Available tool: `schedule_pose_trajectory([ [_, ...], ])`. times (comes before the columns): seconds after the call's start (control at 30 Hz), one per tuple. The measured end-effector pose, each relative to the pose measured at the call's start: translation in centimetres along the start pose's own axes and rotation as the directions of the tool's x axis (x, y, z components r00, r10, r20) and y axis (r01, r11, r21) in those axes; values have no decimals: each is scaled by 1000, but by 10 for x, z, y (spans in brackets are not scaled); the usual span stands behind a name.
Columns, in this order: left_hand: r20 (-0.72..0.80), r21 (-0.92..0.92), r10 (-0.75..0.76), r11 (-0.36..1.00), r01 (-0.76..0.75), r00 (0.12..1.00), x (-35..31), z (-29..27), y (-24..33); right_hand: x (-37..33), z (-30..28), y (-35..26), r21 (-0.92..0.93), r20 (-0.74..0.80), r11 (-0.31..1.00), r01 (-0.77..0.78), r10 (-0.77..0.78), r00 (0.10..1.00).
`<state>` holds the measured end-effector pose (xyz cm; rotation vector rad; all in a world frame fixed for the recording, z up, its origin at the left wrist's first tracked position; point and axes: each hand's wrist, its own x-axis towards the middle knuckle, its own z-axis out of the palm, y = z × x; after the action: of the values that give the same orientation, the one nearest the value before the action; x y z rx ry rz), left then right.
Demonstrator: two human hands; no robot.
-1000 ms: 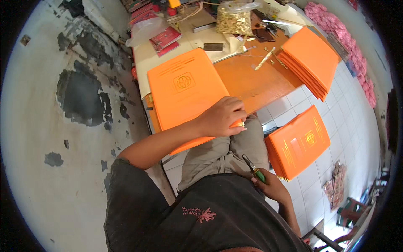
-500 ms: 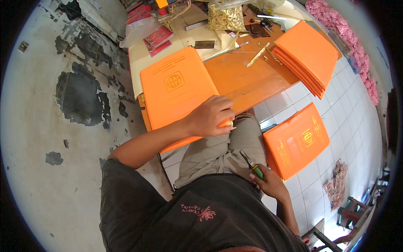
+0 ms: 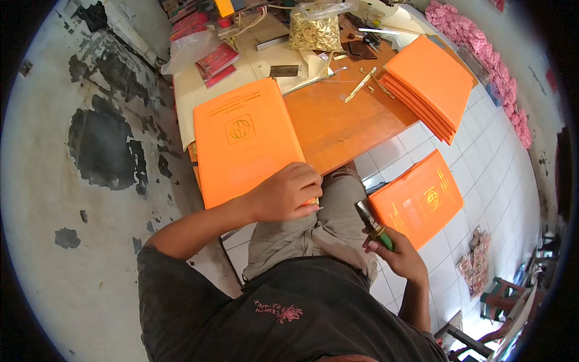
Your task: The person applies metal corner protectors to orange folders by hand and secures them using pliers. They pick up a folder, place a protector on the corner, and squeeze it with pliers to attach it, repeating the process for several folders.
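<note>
A stack of orange folders (image 3: 250,154) with a gold emblem lies at the table's near left, its near right corner under my left hand (image 3: 288,194). My left fingers are closed around that corner, and a small gold-and-orange bit shows beneath them. What the fingertips pinch is mostly hidden. Beside my right thigh, my right hand (image 3: 395,250) grips a pair of green-handled pliers (image 3: 374,227), metal end pointing up and left. Close by the pliers, another orange folder (image 3: 416,199) lies to the right of my lap, apart from my hand.
A fanned pile of orange folders (image 3: 431,84) sits at the table's right edge. Farther back are a clear bag of small gold pieces (image 3: 315,31), gold strips (image 3: 360,84), a dark flat block (image 3: 284,70) and red booklets (image 3: 217,62). A peeling wall (image 3: 108,241) rises on the left.
My right hand has lifted the pliers slightly, and their metal end now looks broader. My left hand stays on the folder's corner. The whole view has shifted a little.
</note>
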<state>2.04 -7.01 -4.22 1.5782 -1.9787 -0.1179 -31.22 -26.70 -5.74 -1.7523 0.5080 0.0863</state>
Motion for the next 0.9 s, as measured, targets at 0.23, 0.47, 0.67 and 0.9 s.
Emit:
schedule_pose_trajectory([
  [0.23,115,-37,20,999,-15,993,-27,-3,21,45,-17,-52,21,-102,1000,12,-10,995],
  [0.47,86,-16,-200,979,202,976,-46,-13,45,86,4,-84,161,-115,979,124,-106,988],
  [0.67,154,-106,-241,960,258,958,-46,-25,38,87,14,-67,159,-73,981,113,-103,992],
  [0.9,146,-127,-319,933,338,936,-43,-21,44,71,4,-31,159,-111,987,4,14,994],
])
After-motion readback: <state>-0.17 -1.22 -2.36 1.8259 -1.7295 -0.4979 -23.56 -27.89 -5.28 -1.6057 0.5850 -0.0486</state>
